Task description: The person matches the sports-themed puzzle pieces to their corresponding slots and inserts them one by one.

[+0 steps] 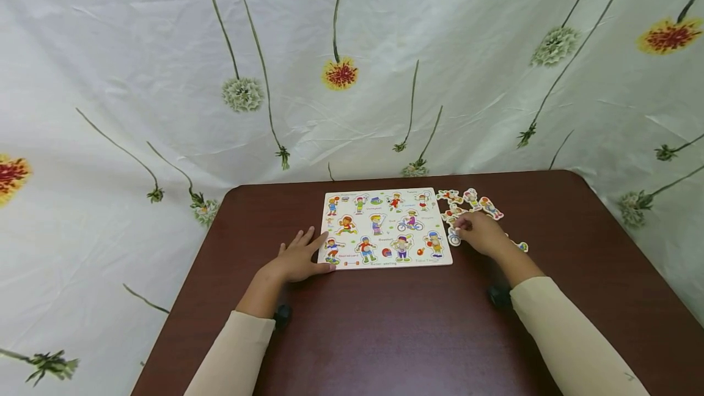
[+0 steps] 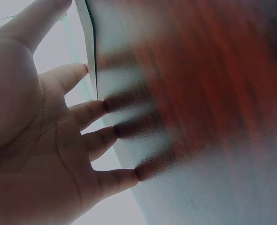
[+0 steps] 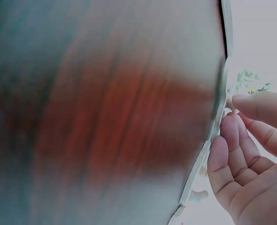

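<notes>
A white puzzle board (image 1: 361,217) printed with children playing sports lies flat on the table. At its lower left corner rests my left hand (image 1: 299,258), fingers spread, thumb and fingertips touching the board's edge; the left wrist view shows the same spread fingers. My right hand (image 1: 483,234) is just off the board's right side, among loose puzzle pieces. Its thumb and index finger pinch a small puzzle piece (image 3: 231,104), mostly hidden by the fingertips. A piece with a bicycle wheel (image 1: 453,238) shows right beside those fingertips in the head view.
Several cut-out figure pieces (image 1: 472,198) lie overlapping by the board's upper right corner. Another piece (image 1: 522,246) pokes out beyond my right wrist. The dark brown table (image 1: 379,329) backs onto a white flowered cloth (image 1: 297,29).
</notes>
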Demonstrator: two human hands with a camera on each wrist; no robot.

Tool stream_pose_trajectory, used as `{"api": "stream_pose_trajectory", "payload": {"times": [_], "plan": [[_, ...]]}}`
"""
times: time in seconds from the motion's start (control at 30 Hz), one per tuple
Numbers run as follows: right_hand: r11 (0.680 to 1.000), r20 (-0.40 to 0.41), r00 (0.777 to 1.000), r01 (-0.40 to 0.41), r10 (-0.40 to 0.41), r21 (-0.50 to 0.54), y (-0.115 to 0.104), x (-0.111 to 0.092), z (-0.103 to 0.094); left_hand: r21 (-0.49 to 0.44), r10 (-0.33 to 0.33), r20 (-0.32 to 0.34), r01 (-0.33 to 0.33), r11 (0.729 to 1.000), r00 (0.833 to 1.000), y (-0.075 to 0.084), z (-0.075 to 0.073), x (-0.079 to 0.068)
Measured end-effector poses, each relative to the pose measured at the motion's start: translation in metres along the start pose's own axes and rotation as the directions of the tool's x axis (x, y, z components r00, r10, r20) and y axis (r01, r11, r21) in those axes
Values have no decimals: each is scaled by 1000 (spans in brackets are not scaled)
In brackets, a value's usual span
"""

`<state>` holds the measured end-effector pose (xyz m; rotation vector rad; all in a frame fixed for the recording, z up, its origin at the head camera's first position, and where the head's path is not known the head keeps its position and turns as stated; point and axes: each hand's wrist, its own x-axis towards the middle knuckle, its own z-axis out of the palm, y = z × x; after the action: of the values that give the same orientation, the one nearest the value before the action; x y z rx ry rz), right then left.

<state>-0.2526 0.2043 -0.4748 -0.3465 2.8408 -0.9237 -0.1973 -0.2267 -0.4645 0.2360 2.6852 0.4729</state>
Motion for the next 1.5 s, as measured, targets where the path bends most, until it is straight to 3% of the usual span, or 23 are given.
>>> {"api": "stream_pose_trajectory", "payload": {"times": [0.53, 1.13, 1.5], "plan": [[999, -37, 999, 2, -1, 39, -21, 4, 4, -1, 0, -6, 0, 1000, 1000, 0, 1, 1], [988, -22, 999, -26, 29, 155, -59, 26, 28, -2, -6, 2, 6, 1000, 1000, 0, 2, 1], [988, -46, 997, -63, 70, 139, -75, 44, 43, -5, -14, 2, 14, 1000, 1000, 0, 2, 1]]}}
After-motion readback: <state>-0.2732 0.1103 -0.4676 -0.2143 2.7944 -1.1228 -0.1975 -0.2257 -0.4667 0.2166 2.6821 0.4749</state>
